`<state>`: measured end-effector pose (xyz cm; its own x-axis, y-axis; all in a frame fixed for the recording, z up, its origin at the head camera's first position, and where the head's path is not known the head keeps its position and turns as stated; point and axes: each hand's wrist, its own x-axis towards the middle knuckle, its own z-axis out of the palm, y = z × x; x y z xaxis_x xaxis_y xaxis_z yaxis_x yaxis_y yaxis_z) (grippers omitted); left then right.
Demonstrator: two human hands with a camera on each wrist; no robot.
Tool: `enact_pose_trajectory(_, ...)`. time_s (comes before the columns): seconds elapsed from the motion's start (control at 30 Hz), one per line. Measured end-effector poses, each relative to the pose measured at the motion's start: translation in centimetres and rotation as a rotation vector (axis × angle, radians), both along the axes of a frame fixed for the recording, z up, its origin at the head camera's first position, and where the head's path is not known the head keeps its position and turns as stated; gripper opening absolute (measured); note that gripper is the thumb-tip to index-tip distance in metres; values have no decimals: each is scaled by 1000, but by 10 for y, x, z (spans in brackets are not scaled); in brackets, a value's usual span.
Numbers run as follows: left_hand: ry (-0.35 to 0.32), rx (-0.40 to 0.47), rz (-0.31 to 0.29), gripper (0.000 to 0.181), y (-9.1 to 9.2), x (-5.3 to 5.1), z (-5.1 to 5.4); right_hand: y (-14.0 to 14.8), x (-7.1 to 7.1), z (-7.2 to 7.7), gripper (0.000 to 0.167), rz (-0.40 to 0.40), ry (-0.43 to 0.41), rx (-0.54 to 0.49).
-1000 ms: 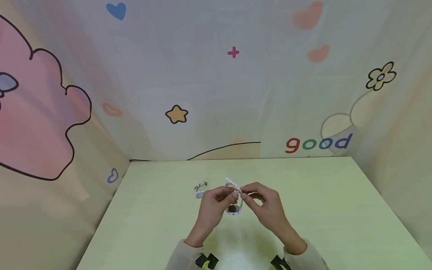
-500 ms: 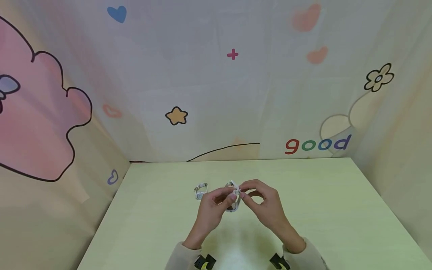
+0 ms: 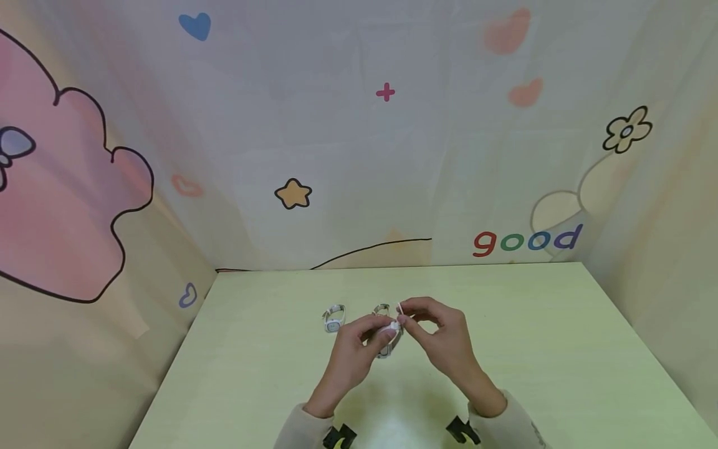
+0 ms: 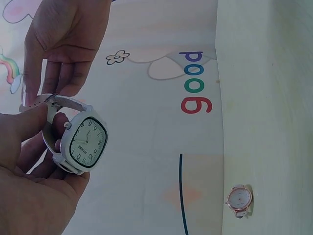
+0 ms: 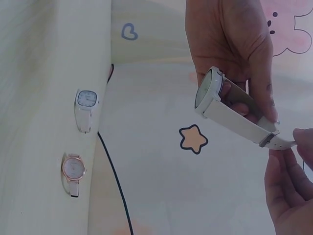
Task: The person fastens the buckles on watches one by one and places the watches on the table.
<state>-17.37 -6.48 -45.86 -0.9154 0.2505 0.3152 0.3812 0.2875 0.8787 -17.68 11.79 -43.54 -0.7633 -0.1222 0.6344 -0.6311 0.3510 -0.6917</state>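
A square-faced white wristwatch [image 4: 89,142] is raised above the table between my hands, its strap looped through the buckle. My left hand [image 3: 354,355] grips the strap near the buckle, fingers inside the loop. The free strap end [image 5: 283,144] is pinched between the thumb and fingers of my right hand [image 3: 443,342]. In the right wrist view the buckle [image 5: 267,140] sits just short of those fingertips. From the head view, my left fingers cover much of the watch.
A white watch with a squarish face [image 5: 88,99] rests on the table [image 3: 252,343] left of my hands. Beside it lies a round rose-gold watch [image 5: 74,168], half hidden behind my left hand in the head view. A printed cloth wall [image 3: 348,137] rises at the table's back.
The strap end that stuck up between my hands has come down into my right fingertips. The held watch has turned and tilted. Both hands stay nearly in place.
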Motion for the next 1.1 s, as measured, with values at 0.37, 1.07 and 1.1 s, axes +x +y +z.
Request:
enact_pose_trajectory(0.37,-80,124,-17,23,0,0,-2,7,-2,-2,20,115,19,-97)
enact_pose_trajectory(1.07,-183,197,-32,24,4,7,5,10,0,-6,15,153,-24,-62)
enact_pose_trajectory(1.1,-181,198,-35,24,4,7,5,10,0,-6,15,152,-27,-50)
